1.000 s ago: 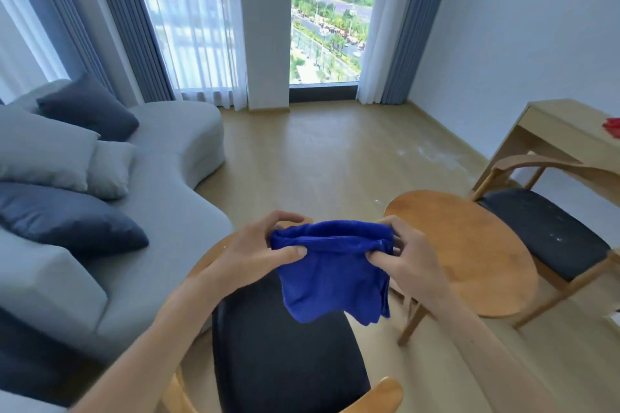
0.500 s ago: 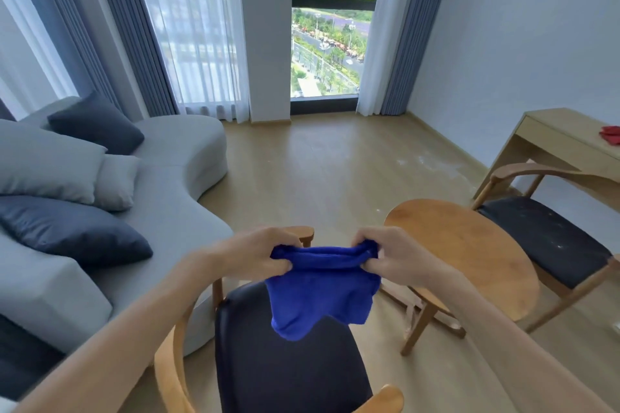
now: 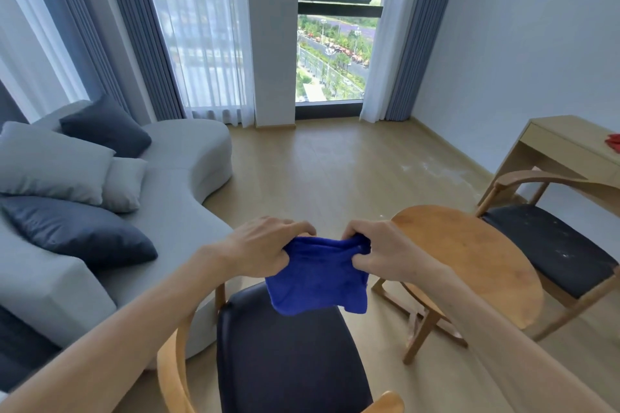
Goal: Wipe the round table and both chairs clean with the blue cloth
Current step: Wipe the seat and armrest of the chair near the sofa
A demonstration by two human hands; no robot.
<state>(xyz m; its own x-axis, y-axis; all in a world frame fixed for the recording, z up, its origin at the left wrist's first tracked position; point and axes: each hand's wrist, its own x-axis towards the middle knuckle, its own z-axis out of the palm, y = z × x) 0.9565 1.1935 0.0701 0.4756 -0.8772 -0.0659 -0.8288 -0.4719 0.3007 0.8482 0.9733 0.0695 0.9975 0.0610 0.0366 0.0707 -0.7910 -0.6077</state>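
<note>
The blue cloth (image 3: 317,282) hangs folded in front of me, above the near chair. My left hand (image 3: 265,246) grips its top left edge and my right hand (image 3: 379,250) grips its top right edge, both with curled fingers. The near chair (image 3: 285,355) has a dark seat and a curved wooden arm, right below the cloth. The round wooden table (image 3: 476,265) stands to the right, partly behind my right forearm. The second chair (image 3: 550,251), dark-seated with pale specks, stands beyond the table at the right.
A grey sofa (image 3: 188,157) with several cushions runs along the left. A pale wooden desk (image 3: 570,144) with a red item (image 3: 614,141) stands against the right wall. Bare wooden floor (image 3: 335,171) stretches toward the window and curtains.
My hands have drawn closer together, bunching the cloth's top edge so it hangs shorter and narrower. The view has tilted up and back, showing more window and more of the near chair.
</note>
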